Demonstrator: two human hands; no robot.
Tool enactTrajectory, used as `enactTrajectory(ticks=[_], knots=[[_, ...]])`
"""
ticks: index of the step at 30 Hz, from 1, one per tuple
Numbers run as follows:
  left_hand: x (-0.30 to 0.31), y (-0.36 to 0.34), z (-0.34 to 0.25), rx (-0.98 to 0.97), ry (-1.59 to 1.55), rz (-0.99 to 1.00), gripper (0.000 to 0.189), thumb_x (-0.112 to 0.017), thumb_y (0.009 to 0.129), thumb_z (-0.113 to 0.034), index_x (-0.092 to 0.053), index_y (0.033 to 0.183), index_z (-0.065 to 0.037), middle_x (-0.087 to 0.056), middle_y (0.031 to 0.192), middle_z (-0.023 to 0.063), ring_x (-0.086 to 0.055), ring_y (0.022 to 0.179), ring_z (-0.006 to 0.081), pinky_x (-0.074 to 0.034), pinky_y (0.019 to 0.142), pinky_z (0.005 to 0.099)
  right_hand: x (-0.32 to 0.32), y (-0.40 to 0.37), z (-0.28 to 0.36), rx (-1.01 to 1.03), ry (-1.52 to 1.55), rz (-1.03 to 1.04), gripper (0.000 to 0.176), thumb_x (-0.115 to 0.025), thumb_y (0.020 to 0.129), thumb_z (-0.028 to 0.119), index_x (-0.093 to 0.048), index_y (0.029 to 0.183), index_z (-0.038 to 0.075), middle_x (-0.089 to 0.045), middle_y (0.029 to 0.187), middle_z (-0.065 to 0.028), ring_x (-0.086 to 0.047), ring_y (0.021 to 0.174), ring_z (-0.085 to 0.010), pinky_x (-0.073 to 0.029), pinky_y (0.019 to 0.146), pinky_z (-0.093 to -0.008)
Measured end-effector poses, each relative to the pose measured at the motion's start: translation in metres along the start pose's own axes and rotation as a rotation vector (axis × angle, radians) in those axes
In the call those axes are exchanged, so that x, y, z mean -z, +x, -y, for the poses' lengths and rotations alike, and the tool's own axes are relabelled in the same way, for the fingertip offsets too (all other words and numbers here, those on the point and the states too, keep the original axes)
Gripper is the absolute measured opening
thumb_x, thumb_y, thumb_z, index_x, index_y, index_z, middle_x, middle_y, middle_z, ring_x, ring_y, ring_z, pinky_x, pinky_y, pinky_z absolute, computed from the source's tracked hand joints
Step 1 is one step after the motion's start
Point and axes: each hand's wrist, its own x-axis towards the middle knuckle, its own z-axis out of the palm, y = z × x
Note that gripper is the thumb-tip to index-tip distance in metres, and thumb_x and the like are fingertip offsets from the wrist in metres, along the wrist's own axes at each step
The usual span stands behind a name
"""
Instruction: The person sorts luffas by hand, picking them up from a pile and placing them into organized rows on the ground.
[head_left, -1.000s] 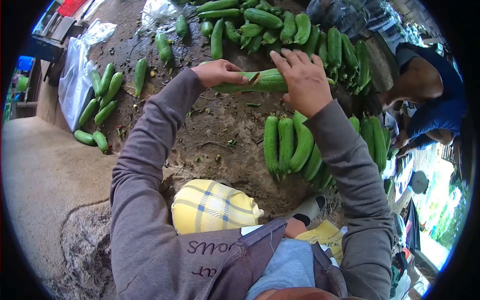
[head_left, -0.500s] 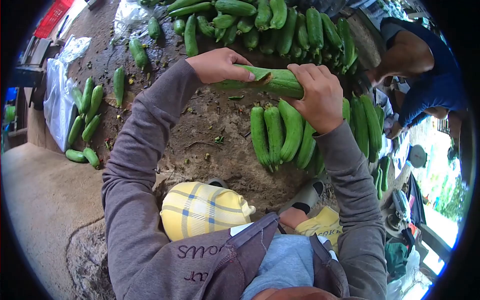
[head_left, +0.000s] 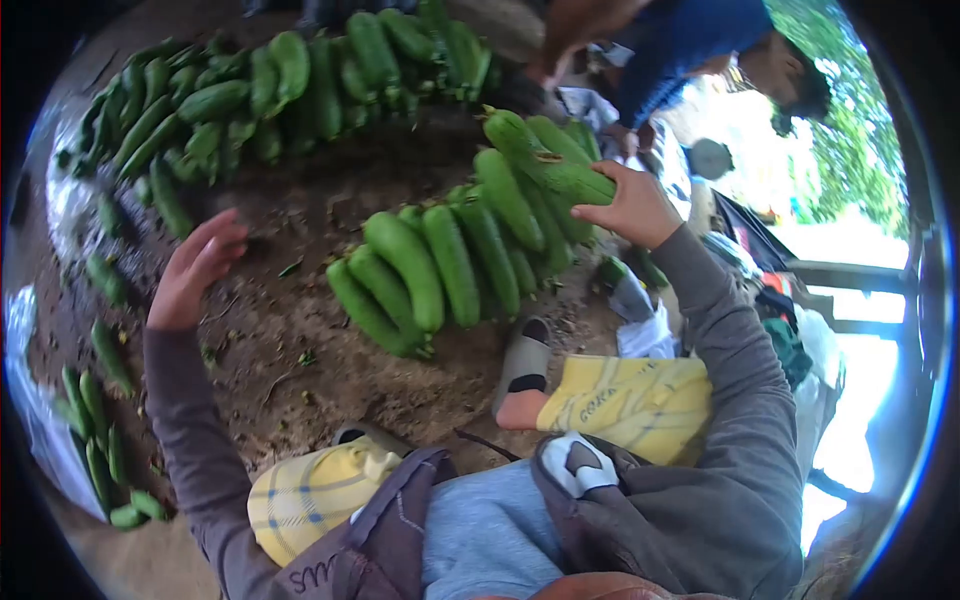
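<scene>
My right hand [head_left: 632,205] grips the lower end of a green gourd [head_left: 540,165], which has a brown split in its skin. This gourd slants over the right end of a row of gourds [head_left: 450,262] on the dirt ground. Away to the left, my left hand [head_left: 200,268] is raised above the ground, with its fingers apart and nothing in them. Beyond both hands lies a large pile of gourds [head_left: 325,85].
A co-worker in blue [head_left: 700,45] bends at the upper right, arms reaching down. Loose gourds [head_left: 108,355] and plastic sheeting [head_left: 30,390] lie at the left. My sandalled foot [head_left: 522,370] is just below the row. White bags [head_left: 645,325] sit at the right.
My left hand has let go of the split gourd and moved left. My right hand has carried it over the row's right end. The view has turned to the right.
</scene>
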Motion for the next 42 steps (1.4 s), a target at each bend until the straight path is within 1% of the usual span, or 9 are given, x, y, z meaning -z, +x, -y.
enactTrajectory(ticks=[2, 5, 9, 14, 18, 21, 27, 36, 42], knots=[[0.004, -0.002, 0.025, 0.003, -0.102, -0.038, 0.056, -0.052, 0.09, -0.04, -0.04, 0.134, -0.009, -0.054, 0.122, 0.0054, -0.053, 0.104, 0.0122, -0.039, 0.085, 0.0256, 0.025, -0.018, -0.027, -0.12, -0.077, 0.045, 0.056, -0.076, 0.063, 0.035, -0.06, 0.104, 0.002, -0.065, 0.087, -0.0178, -0.064, 0.081, -0.0295, -0.048, 0.075, -0.0351], [0.01, -0.004, 0.072, -0.035, -0.236, -0.072, 0.056, -0.053, 0.09, -0.038, -0.04, 0.134, -0.006, -0.054, 0.121, 0.0082, -0.054, 0.104, 0.0137, -0.042, 0.086, 0.0276, 0.049, -0.041, -0.059, -0.252, -0.393, 0.042, 0.054, -0.075, 0.061, 0.038, -0.062, 0.104, 0.009, -0.065, 0.088, -0.016, -0.063, 0.084, -0.0309, -0.048, 0.074, -0.0399], [0.01, -0.013, 0.125, 0.176, -0.137, -0.23, 0.052, -0.057, 0.089, -0.028, -0.042, 0.131, -0.001, -0.054, 0.12, 0.0112, -0.054, 0.104, 0.0158, -0.042, 0.091, 0.0286, 0.061, -0.062, -0.114, -0.433, -0.581, 0.049, 0.058, -0.076, 0.058, 0.04, -0.062, 0.106, 0.01, -0.065, 0.09, -0.0143, -0.063, 0.086, -0.0291, -0.048, 0.075, -0.04], [0.009, -0.024, 0.205, 0.166, 0.238, -0.331, 0.054, -0.063, 0.085, -0.025, -0.044, 0.128, 0.0, -0.053, 0.122, 0.0145, -0.054, 0.106, 0.0199, -0.042, 0.091, 0.0308, 0.069, -0.07, -0.167, -0.632, -0.59, 0.139, 0.064, -0.077, 0.057, 0.044, -0.06, 0.108, 0.01, -0.065, 0.098, -0.0123, -0.062, 0.094, -0.0281, -0.047, 0.081, -0.0389], [-0.003, -0.029, 0.191, 0.209, 1.0, -0.39, 0.058, -0.069, 0.076, -0.027, -0.048, 0.124, -0.003, -0.052, 0.122, 0.0175, -0.053, 0.109, 0.0306, -0.042, 0.093, 0.0389, 0.067, -0.081, -0.215, -0.727, -0.635, 0.137, 0.07, -0.08, 0.055, 0.034, -0.054, 0.116, 0.01, -0.064, 0.104, -0.012, -0.061, 0.097, -0.0275, -0.047, 0.083, -0.0377], [-0.016, -0.034, 0.186, 0.315, 1.187, -0.496, 0.06, -0.072, 0.071, -0.03, -0.05, 0.122, -0.007, -0.051, 0.122, 0.0167, -0.049, 0.111, 0.0361, -0.041, 0.093, 0.0434, 0.069, -0.091, -0.231, -0.833, -0.6, 0.059, 0.074, -0.081, 0.054, 0.031, -0.051, 0.118, 0.01, -0.062, 0.107, -0.0135, -0.06, 0.1, -0.0287, -0.046, 0.085, -0.0371], [-0.028, -0.037, 0.176, 0.441, 1.151, -0.467, 0.059, -0.07, 0.072, -0.032, -0.051, 0.122, -0.008, -0.05, 0.125, 0.0135, -0.049, 0.113, 0.0336, -0.042, 0.092, 0.0429, 0.07, -0.111, -0.265, -0.894, -0.509, -0.104, 0.077, -0.083, 0.052, 0.034, -0.051, 0.116, 0.005, -0.062, 0.105, -0.0158, -0.059, 0.101, -0.0294, -0.045, 0.089, -0.0376], [-0.024, -0.037, 0.185, 0.46, 1.157, -0.413, 0.06, -0.07, 0.072, -0.033, -0.05, 0.122, -0.007, -0.052, 0.123, 0.0146, -0.049, 0.112, 0.0331, -0.042, 0.092, 0.0432, 0.077, -0.122, -0.272, -1.004, -0.605, 0.084, 0.059, -0.082, 0.055, 0.035, -0.065, 0.101, 0.002, -0.065, 0.101, -0.0158, -0.062, 0.096, -0.0266, -0.047, 0.085, -0.0359], [-0.023, -0.038, 0.185, 0.479, 1.174, -0.417, 0.061, -0.07, 0.072, -0.035, -0.05, 0.123, -0.007, -0.051, 0.123, 0.0148, -0.05, 0.111, 0.0335, -0.041, 0.092, 0.0435, 0.078, -0.119, -0.263, -1.012, -0.534, 0.22, 0.06, -0.082, 0.057, 0.034, -0.063, 0.103, 0.001, -0.063, 0.104, -0.0171, -0.061, 0.097, -0.0273, -0.047, 0.084, -0.0354]])
